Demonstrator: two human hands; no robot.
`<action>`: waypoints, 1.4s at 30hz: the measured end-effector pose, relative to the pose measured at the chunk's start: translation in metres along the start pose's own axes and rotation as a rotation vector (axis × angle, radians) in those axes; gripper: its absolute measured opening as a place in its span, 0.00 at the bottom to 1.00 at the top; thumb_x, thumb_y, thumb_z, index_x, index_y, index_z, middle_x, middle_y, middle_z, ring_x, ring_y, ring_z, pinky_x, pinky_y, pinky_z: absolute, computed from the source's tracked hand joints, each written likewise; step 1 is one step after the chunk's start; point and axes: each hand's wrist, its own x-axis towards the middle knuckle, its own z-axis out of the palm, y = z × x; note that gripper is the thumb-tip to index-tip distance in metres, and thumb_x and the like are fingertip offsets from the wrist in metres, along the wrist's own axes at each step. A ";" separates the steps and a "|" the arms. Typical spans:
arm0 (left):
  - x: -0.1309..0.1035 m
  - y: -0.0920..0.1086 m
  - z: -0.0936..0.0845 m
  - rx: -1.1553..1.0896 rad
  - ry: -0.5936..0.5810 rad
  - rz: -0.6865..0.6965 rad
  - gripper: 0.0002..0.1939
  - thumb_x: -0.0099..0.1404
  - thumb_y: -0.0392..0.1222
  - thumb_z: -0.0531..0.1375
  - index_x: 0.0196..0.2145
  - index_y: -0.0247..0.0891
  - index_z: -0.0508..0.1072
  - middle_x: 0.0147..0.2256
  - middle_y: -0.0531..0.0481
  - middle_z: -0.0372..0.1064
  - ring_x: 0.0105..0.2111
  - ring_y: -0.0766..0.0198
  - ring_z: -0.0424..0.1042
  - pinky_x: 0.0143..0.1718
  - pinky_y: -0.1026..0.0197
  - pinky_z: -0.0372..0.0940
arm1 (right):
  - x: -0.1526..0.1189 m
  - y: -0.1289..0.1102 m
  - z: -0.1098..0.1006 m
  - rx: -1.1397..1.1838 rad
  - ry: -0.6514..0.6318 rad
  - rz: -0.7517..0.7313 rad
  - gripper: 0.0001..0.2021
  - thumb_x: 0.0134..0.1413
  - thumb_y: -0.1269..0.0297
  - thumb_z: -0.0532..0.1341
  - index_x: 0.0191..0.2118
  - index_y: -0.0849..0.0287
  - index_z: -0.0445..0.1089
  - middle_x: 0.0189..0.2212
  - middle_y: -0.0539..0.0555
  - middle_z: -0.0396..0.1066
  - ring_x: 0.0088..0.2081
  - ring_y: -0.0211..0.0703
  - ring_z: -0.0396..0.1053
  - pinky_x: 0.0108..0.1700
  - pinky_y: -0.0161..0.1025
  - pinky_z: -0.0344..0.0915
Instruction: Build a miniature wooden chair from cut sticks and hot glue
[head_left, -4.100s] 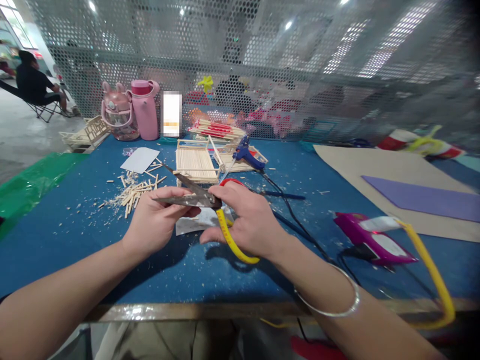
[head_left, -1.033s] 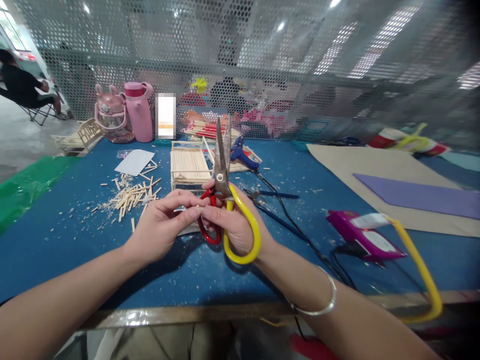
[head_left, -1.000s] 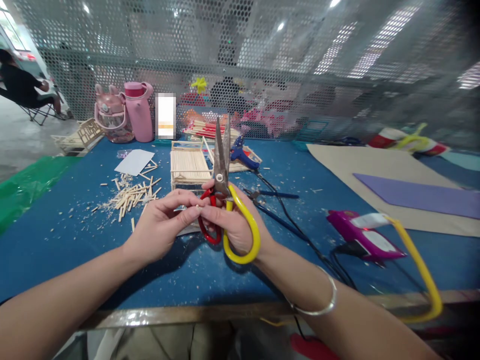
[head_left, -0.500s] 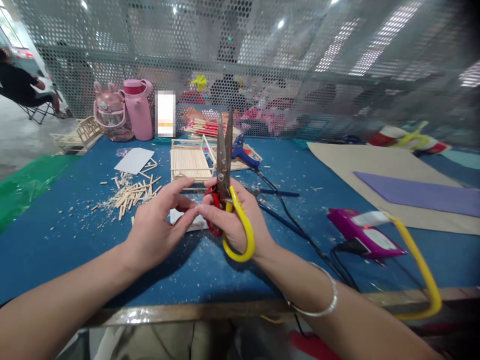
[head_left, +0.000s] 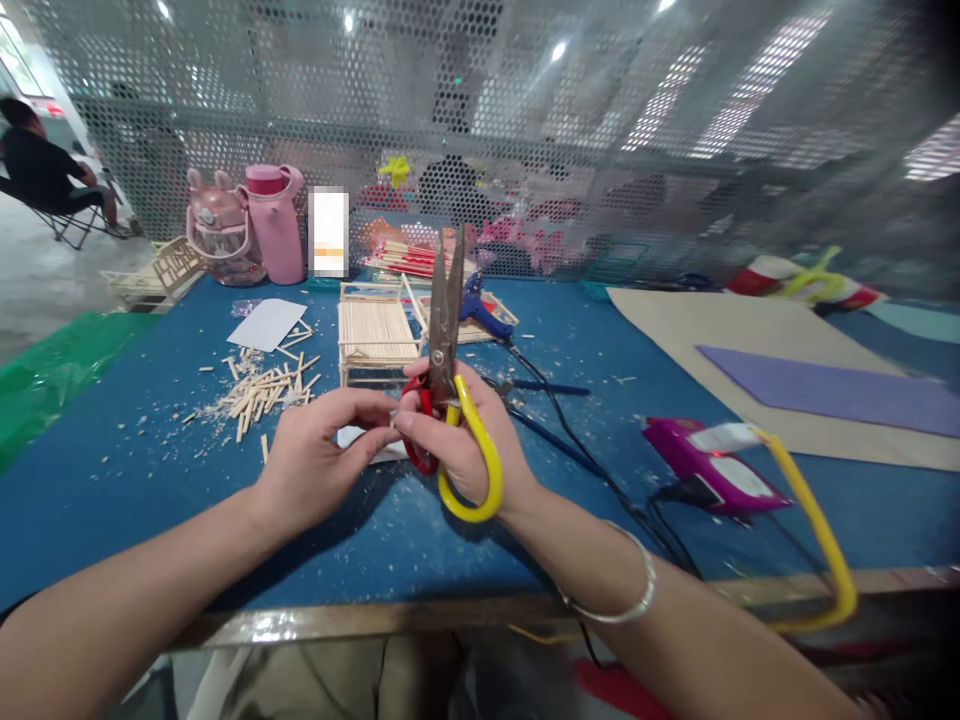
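My right hand is closed around a pair of scissors with one red and one yellow handle; the blades point up and stand slightly apart. My left hand has its thumb and fingers pinched together, meeting the right fingertips beside the red handle. Whatever lies in that pinch is too small to make out. Below the hands a white piece lies on the blue table, partly covered by them. Just behind stands a small frame of wooden sticks, and a blue glue gun rests to its right.
Cut stick pieces and crumbs lie left, near a white card. Pink bottles stand at the back. At right are a magenta device with a yellow strap, cables, and a purple sheet on beige board. A person sits far left.
The left fingers have closed more, the index finger curling down toward the thumb. The scissors stay in my right hand, and the view has shifted slightly.
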 end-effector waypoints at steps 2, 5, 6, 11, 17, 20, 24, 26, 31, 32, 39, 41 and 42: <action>0.000 0.001 -0.001 0.038 -0.001 0.015 0.11 0.59 0.34 0.62 0.41 0.38 0.72 0.30 0.52 0.76 0.27 0.68 0.75 0.32 0.68 0.69 | 0.001 0.001 0.000 0.008 -0.003 -0.005 0.16 0.42 0.66 0.65 0.39 0.56 0.62 0.22 0.41 0.63 0.18 0.27 0.57 0.20 0.29 0.57; 0.000 0.003 -0.004 0.117 -0.031 0.067 0.22 0.60 0.32 0.60 0.53 0.39 0.66 0.30 0.53 0.76 0.28 0.68 0.75 0.34 0.67 0.69 | 0.002 0.003 0.000 -0.008 -0.007 -0.015 0.17 0.40 0.66 0.66 0.38 0.56 0.62 0.22 0.41 0.63 0.19 0.27 0.58 0.21 0.29 0.58; 0.000 0.003 -0.005 0.150 -0.044 0.087 0.24 0.60 0.32 0.59 0.54 0.40 0.64 0.30 0.53 0.76 0.30 0.67 0.75 0.35 0.66 0.69 | 0.002 0.004 -0.001 -0.021 -0.008 -0.025 0.17 0.40 0.67 0.67 0.37 0.56 0.62 0.22 0.41 0.63 0.19 0.28 0.59 0.22 0.29 0.59; 0.000 0.000 -0.005 0.106 -0.014 -0.006 0.24 0.59 0.35 0.61 0.53 0.37 0.65 0.30 0.51 0.76 0.30 0.66 0.75 0.36 0.65 0.68 | 0.003 0.005 -0.003 -0.084 -0.008 -0.079 0.15 0.41 0.70 0.66 0.37 0.57 0.64 0.23 0.43 0.65 0.25 0.29 0.63 0.29 0.30 0.62; 0.004 0.003 -0.002 -0.339 -0.109 -0.414 0.09 0.59 0.44 0.62 0.34 0.35 0.75 0.28 0.50 0.74 0.27 0.68 0.71 0.29 0.68 0.67 | 0.004 0.002 -0.007 -0.004 0.019 -0.051 0.16 0.42 0.65 0.67 0.38 0.55 0.63 0.24 0.43 0.65 0.21 0.28 0.61 0.24 0.30 0.61; 0.008 0.005 -0.002 -0.512 -0.198 -0.600 0.13 0.61 0.48 0.60 0.30 0.35 0.76 0.25 0.51 0.72 0.25 0.69 0.68 0.29 0.68 0.65 | 0.004 0.003 -0.008 -0.061 0.025 -0.044 0.15 0.42 0.66 0.67 0.37 0.56 0.64 0.25 0.44 0.66 0.23 0.29 0.63 0.26 0.30 0.64; 0.011 0.004 -0.002 -0.685 -0.279 -0.790 0.15 0.57 0.51 0.63 0.26 0.34 0.77 0.23 0.50 0.71 0.23 0.69 0.66 0.28 0.68 0.62 | 0.001 0.008 -0.009 -0.108 -0.006 -0.089 0.13 0.45 0.69 0.63 0.39 0.56 0.64 0.26 0.45 0.66 0.24 0.29 0.65 0.28 0.29 0.66; 0.010 0.003 -0.001 -0.812 -0.306 -0.910 0.16 0.54 0.51 0.65 0.24 0.34 0.77 0.23 0.49 0.72 0.23 0.70 0.66 0.27 0.68 0.63 | 0.000 0.011 -0.009 -0.150 -0.004 -0.122 0.13 0.45 0.70 0.63 0.39 0.56 0.65 0.27 0.45 0.66 0.25 0.28 0.65 0.28 0.29 0.66; 0.010 0.004 0.002 -0.963 -0.208 -1.000 0.13 0.50 0.48 0.69 0.24 0.33 0.77 0.21 0.50 0.71 0.22 0.71 0.67 0.26 0.70 0.63 | 0.001 0.013 -0.012 -0.253 0.022 -0.163 0.15 0.47 0.66 0.63 0.42 0.55 0.63 0.29 0.46 0.65 0.26 0.30 0.64 0.27 0.29 0.64; 0.011 0.004 0.002 -0.960 -0.162 -0.981 0.12 0.50 0.47 0.69 0.24 0.34 0.77 0.21 0.51 0.71 0.22 0.72 0.67 0.26 0.70 0.64 | 0.001 0.012 -0.014 -0.292 0.014 -0.156 0.16 0.47 0.63 0.63 0.44 0.55 0.63 0.29 0.46 0.64 0.26 0.30 0.63 0.27 0.30 0.64; 0.016 0.001 -0.002 -0.860 0.068 -0.736 0.09 0.54 0.45 0.67 0.27 0.37 0.77 0.24 0.53 0.73 0.23 0.73 0.68 0.27 0.71 0.63 | 0.009 0.001 -0.024 -0.765 -0.160 -0.263 0.27 0.40 0.52 0.68 0.45 0.58 0.63 0.38 0.54 0.67 0.37 0.42 0.65 0.40 0.41 0.64; 0.014 -0.003 -0.003 -0.821 0.089 -0.667 0.08 0.56 0.45 0.66 0.29 0.38 0.77 0.24 0.54 0.72 0.23 0.73 0.67 0.27 0.71 0.63 | 0.010 0.001 -0.024 -0.861 -0.200 -0.269 0.30 0.38 0.50 0.68 0.47 0.59 0.64 0.40 0.56 0.68 0.40 0.46 0.65 0.42 0.44 0.63; 0.012 -0.005 -0.003 -0.804 0.090 -0.639 0.08 0.56 0.45 0.66 0.29 0.38 0.77 0.23 0.54 0.72 0.23 0.72 0.67 0.27 0.71 0.63 | 0.010 0.001 -0.024 -0.895 -0.210 -0.276 0.31 0.38 0.49 0.68 0.48 0.60 0.64 0.40 0.57 0.68 0.41 0.47 0.65 0.43 0.45 0.63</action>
